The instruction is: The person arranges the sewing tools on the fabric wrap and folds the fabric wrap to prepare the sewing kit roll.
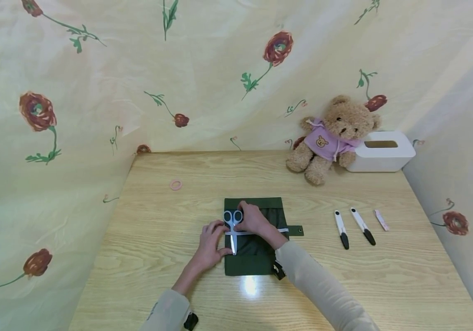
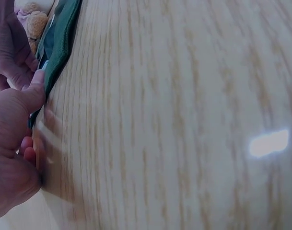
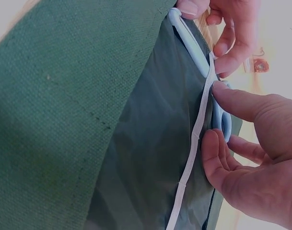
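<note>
The scissors [image 1: 232,228] lie along the left side of a green cloth holder [image 1: 257,265] spread on the wooden surface [image 1: 145,239], handles toward the far edge and blades toward the near one. The white elastic [image 3: 188,164] crosses over them just below the handles, so the step in hand looks like seating the scissors beneath that band. The right hand [image 1: 257,221] has its grip closed on a handle loop, pinching it between thumb and fingers; the left hand [image 1: 209,246] lies loosely spread, thumb on the blade tip and fingers beside the cloth's left edge near the elastic. The next move seems to call for squaring the scissors under the band and easing the right grip off without dragging the elastic along. To the right, two white-and-black tools [image 1: 341,230] and a small pink-and-white piece [image 1: 381,220] lie apart from the holder. The left wrist view is mostly bare surface, with the cloth a sliver at its side and both hands cut off by the frame. Whether the left fingers also hold the cloth's edge is hard to say, since the thumb covers that spot.
</note>
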Motion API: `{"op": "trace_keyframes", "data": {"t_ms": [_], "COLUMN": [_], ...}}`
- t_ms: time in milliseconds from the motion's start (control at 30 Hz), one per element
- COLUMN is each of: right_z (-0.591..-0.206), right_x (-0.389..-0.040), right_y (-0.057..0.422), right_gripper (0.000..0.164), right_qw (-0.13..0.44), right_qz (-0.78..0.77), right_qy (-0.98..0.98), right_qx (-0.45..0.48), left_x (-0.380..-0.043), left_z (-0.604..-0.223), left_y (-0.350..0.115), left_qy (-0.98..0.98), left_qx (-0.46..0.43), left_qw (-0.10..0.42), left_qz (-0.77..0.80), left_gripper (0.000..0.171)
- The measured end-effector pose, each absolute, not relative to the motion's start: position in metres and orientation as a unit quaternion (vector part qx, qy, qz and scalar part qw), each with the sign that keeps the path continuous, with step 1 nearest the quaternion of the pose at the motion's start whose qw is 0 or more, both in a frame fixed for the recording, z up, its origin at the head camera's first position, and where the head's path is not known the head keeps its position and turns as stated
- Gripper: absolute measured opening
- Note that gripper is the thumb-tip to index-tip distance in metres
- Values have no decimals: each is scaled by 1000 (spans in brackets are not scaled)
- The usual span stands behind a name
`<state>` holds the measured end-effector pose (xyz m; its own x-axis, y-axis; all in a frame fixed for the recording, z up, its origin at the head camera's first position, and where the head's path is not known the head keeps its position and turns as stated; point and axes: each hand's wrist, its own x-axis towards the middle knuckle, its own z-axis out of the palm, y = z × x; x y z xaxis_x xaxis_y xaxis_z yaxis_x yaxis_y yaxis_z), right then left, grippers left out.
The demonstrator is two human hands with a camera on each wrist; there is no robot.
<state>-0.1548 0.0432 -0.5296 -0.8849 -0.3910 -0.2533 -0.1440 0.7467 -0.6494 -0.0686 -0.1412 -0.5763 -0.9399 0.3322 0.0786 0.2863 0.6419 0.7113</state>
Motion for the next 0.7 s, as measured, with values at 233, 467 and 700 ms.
{"op": "trace_keyframes", "data": {"t_ms": [233,467,700], "right_z": [-527,-526,-526], "right_x": [-153,-153,-153], "right_y": [43,44,44], "right_gripper": [57,57,57], "right_qw": [191,194,201], "right_qz": [-324,-322,-320], "right_qy": [914,914,914], "right_qx": [-151,-151,-146], "left_x": [-68,-68,-67], "left_z": [-577,-578,-578], "left_y": [-142,-142,-141], "left_qy": [905,905,905], "left_qx": [169,173,171], "left_qw": [33,28,23], "left_qz": [389,387,390], "left_gripper": [53,52,53]}}
